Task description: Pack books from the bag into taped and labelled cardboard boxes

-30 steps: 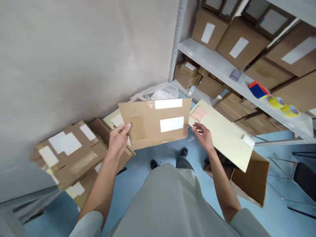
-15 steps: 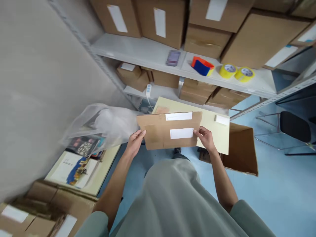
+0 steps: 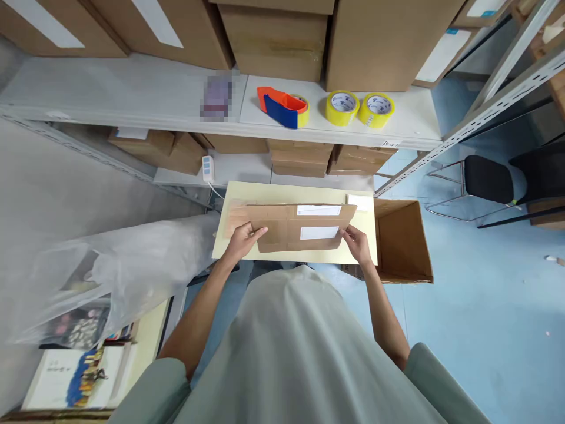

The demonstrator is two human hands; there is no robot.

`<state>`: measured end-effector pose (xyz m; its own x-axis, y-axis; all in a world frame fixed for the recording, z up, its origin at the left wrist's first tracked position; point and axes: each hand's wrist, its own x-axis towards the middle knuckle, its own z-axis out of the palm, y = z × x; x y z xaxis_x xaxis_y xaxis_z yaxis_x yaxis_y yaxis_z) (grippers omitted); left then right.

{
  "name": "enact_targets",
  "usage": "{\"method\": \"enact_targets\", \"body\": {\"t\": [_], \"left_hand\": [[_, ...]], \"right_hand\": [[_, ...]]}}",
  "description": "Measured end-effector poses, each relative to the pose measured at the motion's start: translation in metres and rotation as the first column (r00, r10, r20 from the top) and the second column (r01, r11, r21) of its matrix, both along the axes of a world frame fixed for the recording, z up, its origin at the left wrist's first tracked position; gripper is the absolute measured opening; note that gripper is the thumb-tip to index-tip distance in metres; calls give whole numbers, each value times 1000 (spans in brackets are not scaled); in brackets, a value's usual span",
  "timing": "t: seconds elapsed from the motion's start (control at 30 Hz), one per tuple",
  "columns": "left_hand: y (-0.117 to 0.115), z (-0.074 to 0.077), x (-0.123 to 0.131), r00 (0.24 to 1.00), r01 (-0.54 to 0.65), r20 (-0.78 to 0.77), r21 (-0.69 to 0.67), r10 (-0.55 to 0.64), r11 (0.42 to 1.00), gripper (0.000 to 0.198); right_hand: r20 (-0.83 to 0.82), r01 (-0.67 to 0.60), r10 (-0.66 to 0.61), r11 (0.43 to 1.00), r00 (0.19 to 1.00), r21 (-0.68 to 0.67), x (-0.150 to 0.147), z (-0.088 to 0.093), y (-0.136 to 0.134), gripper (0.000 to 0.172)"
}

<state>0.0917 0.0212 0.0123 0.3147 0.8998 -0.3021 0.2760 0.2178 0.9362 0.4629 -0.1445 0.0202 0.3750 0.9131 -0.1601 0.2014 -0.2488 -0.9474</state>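
Note:
A flattened cardboard box (image 3: pixel 276 232) with two white labels is held level in front of me, over the cream tabletop (image 3: pixel 229 197). My left hand (image 3: pixel 243 240) grips its left edge, thumb on top and fingers underneath. At the right edge, my right hand (image 3: pixel 355 242) pinches the cardboard near the lower label (image 3: pixel 318 233). The fingers beneath the cardboard are hidden. Whether the cardboard touches the tabletop, I cannot tell. A small white stack (image 3: pixel 361 202) lies on the tabletop behind its right end.
On the shelf (image 3: pixel 154 88) ahead sit an orange and blue tape dispenser (image 3: pixel 282 107) and two yellow tape rolls (image 3: pixel 343 107). An open carton (image 3: pixel 404 241) stands right of the table. Plastic wrap (image 3: pixel 145 259) and books (image 3: pixel 75 377) lie to the left. A black chair (image 3: pixel 489 178) stands farther right.
My view has turned to the right and squared up with the shelf. The cardboard, held in both hands, has come over the tabletop and lies flatter to my view.

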Motion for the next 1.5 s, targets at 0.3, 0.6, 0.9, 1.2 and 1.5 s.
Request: {"method": "enact_targets", "body": {"t": [0.3,0.6,0.9,1.2,1.5], "left_hand": [[29,-45,30,972,208,-116,10,-206,978,65],[32,-61,35,980,186,-77,25,-184,982,61],[15,-57,12,991,130,3,-103,-131,986,66],[4,-55,6,998,35,49,-201,-25,979,81],[-6,-44,7,981,-80,148,-278,125,957,74]], "right_hand": [[122,15,-12,1000,992,-21,-3,-31,19,56],[122,-99,110,990,986,-98,-22,-44,23,56],[-105,-44,32,992,994,-118,-36,-47,27,70],[-89,-18,2,983,996,-183,-25,-42,47,80],[-245,-80,32,979,969,-187,-35,-29,54,79]]}}
